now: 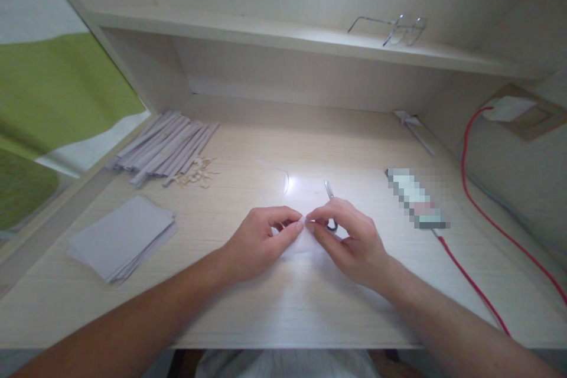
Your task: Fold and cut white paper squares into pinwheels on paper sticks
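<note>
A white sheet of paper [301, 198] lies flat on the pale wooden desk [283, 301] in a bright patch of light. My left hand [261, 242] and my right hand [349, 242] meet at its near edge, both pinching the paper between thumb and forefinger. A pair of scissors [330, 192] lies under my right hand, only the blade tip and part of a dark handle showing.
A stack of grey paper sheets [121, 236] sits at the left. Several rolled grey paper tubes [166, 147] and small scraps [199, 172] lie behind it. A blurred-out object [416, 198] with a red cable [473, 283] is at the right. Glasses [394, 26] rest on the shelf.
</note>
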`<act>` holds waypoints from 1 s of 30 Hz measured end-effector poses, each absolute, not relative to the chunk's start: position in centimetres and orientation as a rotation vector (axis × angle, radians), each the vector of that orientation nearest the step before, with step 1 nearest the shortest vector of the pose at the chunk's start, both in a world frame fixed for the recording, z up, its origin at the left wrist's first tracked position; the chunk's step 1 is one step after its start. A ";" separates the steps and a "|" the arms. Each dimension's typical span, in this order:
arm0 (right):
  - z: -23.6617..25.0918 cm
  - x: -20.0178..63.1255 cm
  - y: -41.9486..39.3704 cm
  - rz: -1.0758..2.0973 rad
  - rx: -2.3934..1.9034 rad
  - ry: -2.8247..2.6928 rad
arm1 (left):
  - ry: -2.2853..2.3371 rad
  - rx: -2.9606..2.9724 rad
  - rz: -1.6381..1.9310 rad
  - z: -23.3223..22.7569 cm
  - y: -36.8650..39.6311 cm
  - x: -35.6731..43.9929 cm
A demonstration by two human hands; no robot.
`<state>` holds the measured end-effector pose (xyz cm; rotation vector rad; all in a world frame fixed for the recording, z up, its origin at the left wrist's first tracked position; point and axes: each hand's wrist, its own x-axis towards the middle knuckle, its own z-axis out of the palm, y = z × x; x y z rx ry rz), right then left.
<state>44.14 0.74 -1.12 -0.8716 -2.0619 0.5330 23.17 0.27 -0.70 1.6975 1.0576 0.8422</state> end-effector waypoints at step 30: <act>-0.3 44.3 0.7 0.722 -1.142 -1.875 | 1.042 1.780 1.143 -1.0 0.5 23.0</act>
